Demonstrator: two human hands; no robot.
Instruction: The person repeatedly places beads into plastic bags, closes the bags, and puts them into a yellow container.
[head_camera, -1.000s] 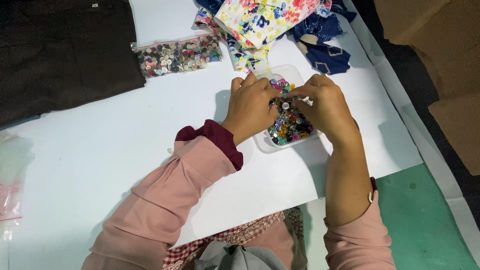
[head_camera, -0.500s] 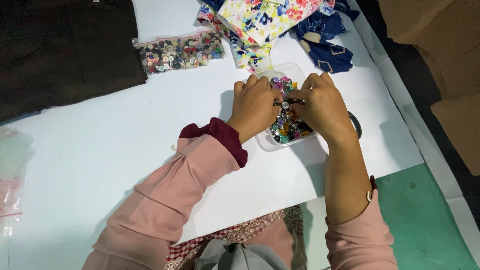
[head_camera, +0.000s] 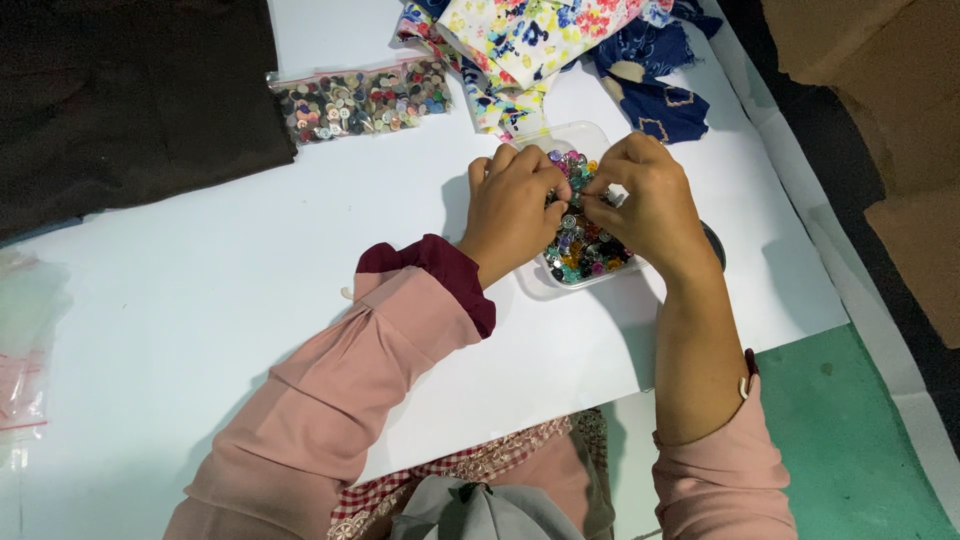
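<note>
Under the fingertips, the clear plastic tray (head_camera: 590, 135) holds beads (head_camera: 585, 255) in green, pink, purple, black and silver. Beyond the fingers lies floral cloth (head_camera: 540, 35) in white, yellow, pink and blue, with navy cloth (head_camera: 665, 105) patterned in cream beside it. Further from the left hand's (head_camera: 512, 205) fingers, a clear bag (head_camera: 360, 98) shows grey, brown and dark buttons. The sleeves (head_camera: 340, 400) are dusty pink, one cuffed maroon.

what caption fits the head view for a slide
Left hand and right hand meet over a clear tray of colourful beads on white paper.
</note>
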